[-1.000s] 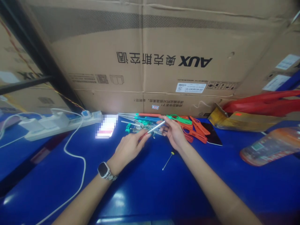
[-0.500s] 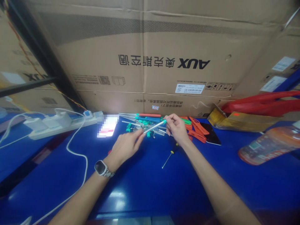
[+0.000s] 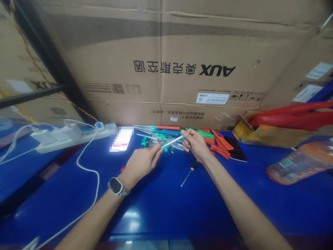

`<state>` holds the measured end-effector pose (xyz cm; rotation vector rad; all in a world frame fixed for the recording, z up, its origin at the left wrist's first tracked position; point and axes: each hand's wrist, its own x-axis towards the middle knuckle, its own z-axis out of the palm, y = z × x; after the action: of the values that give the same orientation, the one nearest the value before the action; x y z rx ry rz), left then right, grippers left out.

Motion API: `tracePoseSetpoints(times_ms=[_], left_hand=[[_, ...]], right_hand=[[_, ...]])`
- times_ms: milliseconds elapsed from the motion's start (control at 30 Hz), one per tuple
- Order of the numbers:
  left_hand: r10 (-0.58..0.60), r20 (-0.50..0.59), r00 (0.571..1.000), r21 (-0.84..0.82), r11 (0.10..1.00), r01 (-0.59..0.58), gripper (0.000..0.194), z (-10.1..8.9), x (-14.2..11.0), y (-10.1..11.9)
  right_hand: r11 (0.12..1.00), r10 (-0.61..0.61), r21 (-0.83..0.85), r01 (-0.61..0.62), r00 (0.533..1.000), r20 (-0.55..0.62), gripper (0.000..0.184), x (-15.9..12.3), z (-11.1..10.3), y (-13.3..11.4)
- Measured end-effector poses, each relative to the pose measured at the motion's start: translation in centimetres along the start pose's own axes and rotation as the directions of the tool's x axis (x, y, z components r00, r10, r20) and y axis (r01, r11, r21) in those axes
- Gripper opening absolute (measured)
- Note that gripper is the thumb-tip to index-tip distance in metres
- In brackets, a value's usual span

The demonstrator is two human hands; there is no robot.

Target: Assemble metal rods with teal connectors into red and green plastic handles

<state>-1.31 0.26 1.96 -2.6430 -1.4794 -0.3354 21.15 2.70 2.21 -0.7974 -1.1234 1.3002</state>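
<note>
A slim silver metal tube (image 3: 172, 142) slants between my hands above the blue table. My left hand (image 3: 141, 161) pinches its lower end between thumb and fingers. A bit of red (image 3: 122, 169) shows beneath that hand; what it belongs to is hidden. My right hand (image 3: 197, 145) is closed around the upper end, where a green part shows at the fingertips. Behind the tube lies a pile of metal rods and small green parts (image 3: 144, 141). Orange plastic handle shells (image 3: 221, 149) and a green one (image 3: 204, 133) lie beyond my right hand. A small screwdriver (image 3: 186, 177) rests below it.
At the back stands a large cardboard box (image 3: 117, 45). A lit phone (image 3: 122, 139) and a white power strip (image 3: 52, 146) with a trailing cable are on the left. To the right are a dark phone (image 3: 238, 151), a small carton (image 3: 260, 136) and an orange-labelled bottle (image 3: 293, 165).
The red end at my left fingertips is no longer there; red now shows under that hand. My right fingers have closed on the tube's upper end, where green appeared.
</note>
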Motion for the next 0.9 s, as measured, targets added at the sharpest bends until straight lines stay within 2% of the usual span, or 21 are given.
tracePoseSetpoints(times_ms=[133,233,333,400,467,533,600,667,733,767,833,900], left_hand=[[-0.004,-0.002,1.0,0.022,1.0,0.004,0.037,-0.1,0.0,0.2],[-0.019,0.003,1.0,0.03,0.999,0.019,0.036,-0.2,0.0,0.3],[-0.032,0.016,0.999,0.056,0.998,0.031,0.037,-0.2,0.0,0.5],[-0.02,0.02,1.0,0.07,0.997,0.019,0.037,-0.1,0.0,0.6],[0.01,0.031,0.999,0.069,0.998,-0.012,0.036,0.0,0.0,0.7],[0.033,0.039,0.999,0.063,0.997,-0.035,0.037,0.1,0.0,0.6],[0.044,0.039,0.998,0.049,0.998,-0.046,0.039,0.2,0.0,0.5],[0.054,0.032,0.998,0.034,0.998,-0.055,0.04,0.2,-0.1,0.4],[0.067,0.028,0.997,0.022,0.997,-0.067,0.041,0.2,-0.1,0.2],[0.071,0.028,0.997,0.019,0.997,-0.072,0.04,0.2,-0.1,0.2],[0.077,0.033,0.996,0.015,0.997,-0.078,0.039,0.2,-0.2,0.1],[0.068,0.037,0.997,0.013,0.998,-0.069,0.037,0.1,-0.2,0.2]], right_hand=[[0.996,0.005,0.084,-0.006,1.0,0.015,0.038,-0.3,0.4,-0.2],[0.997,0.004,0.081,-0.007,0.999,0.041,0.038,-0.2,0.3,-0.2],[0.999,0.024,-0.044,-0.022,0.998,0.058,0.042,0.0,0.0,0.0],[0.973,-0.016,-0.231,0.024,0.999,0.037,0.045,0.1,-0.3,0.3],[0.859,-0.108,-0.502,0.1,0.994,0.014,0.05,0.1,-0.6,0.5],[0.678,-0.198,-0.723,0.137,0.98,0.001,0.056,0.0,-0.9,0.5],[0.553,-0.255,-0.823,0.13,0.967,-0.018,0.059,-0.1,-1.0,0.4],[0.512,-0.29,-0.849,0.127,0.956,-0.032,0.059,-0.2,-0.9,0.2],[0.532,-0.299,-0.836,0.137,0.954,-0.034,0.058,-0.2,-0.6,0.1],[0.569,-0.287,-0.81,0.139,0.957,-0.036,0.058,-0.1,-0.4,0.2],[0.69,-0.207,-0.716,0.107,0.977,-0.054,0.056,-0.1,-0.1,0.3],[0.826,-0.075,-0.564,0.012,0.993,-0.088,0.053,0.0,0.3,0.5]])
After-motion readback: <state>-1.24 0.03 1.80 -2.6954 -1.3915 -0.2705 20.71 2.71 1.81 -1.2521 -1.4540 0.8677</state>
